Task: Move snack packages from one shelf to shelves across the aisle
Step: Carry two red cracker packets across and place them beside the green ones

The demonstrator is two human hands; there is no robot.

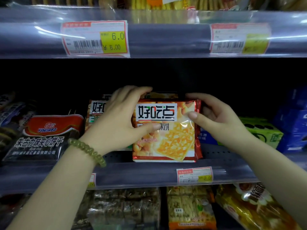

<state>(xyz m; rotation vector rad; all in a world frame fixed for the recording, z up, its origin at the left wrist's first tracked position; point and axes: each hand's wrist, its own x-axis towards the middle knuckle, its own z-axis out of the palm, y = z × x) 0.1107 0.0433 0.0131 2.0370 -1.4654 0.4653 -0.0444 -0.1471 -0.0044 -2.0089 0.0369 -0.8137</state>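
A red and orange cracker package point(166, 140) stands upright at the front of the middle shelf point(149, 173). My left hand point(116, 120) grips its left side, fingers curled over the top edge and thumb across the front. My right hand point(214, 120) holds the right side, thumb on the front and fingers behind. A second package of the same brand point(97, 108) stands just behind to the left, partly hidden by my left hand.
A black and red biscuit bag point(43, 136) lies at the left of the shelf. Green point(264, 131) and blue point(294, 120) boxes stand at the right. The upper shelf edge point(166, 37) carries price tags. More snack bags point(191, 208) fill the shelf below.
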